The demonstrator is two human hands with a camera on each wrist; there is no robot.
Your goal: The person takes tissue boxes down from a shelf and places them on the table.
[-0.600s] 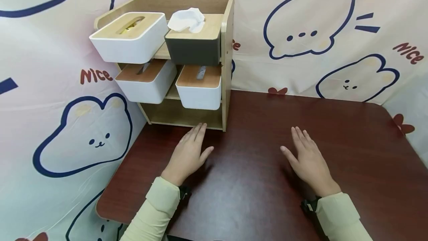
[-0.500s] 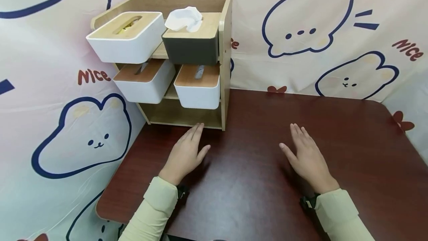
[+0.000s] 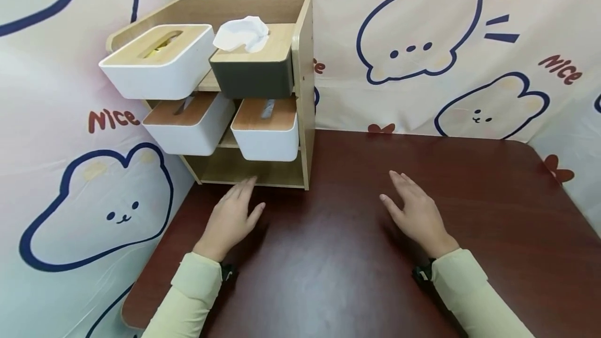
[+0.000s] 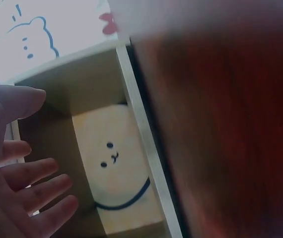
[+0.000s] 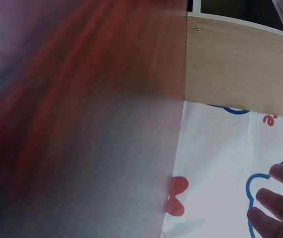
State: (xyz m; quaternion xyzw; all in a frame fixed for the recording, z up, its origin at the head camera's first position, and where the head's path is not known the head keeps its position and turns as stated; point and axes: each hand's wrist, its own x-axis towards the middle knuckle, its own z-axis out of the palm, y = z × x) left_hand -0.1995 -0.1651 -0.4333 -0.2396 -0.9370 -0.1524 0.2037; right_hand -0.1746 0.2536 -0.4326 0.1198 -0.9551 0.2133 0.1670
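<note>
A light wooden shelf unit (image 3: 307, 93) stands at the back left, holding several tissue boxes. On its upper level are a white box with a pale wood lid (image 3: 190, 80) and a dark grey box (image 3: 253, 77) with a white tissue sticking out. Below them sit two white boxes with brown wood lids, one on the left (image 3: 180, 137) and one on the right (image 3: 265, 145). My left hand (image 3: 227, 220), fingers extended, is over the table just in front of the shelf's bottom compartment. Over the middle right of the table, my right hand (image 3: 418, 218) has extended fingers and holds nothing.
The dark red-brown table (image 3: 324, 275) spreads under both hands. A pale curtain (image 3: 343, 98) with blue cartoon outlines hangs behind and to the left. In the left wrist view, the shelf's bottom compartment (image 4: 57, 134) lies beyond the fingers.
The head view has turned slightly, so the scene sits further left and a little lower. My left hand has moved left relative to the shelf; the right hand has shifted slightly left. The boxes stay put.
</note>
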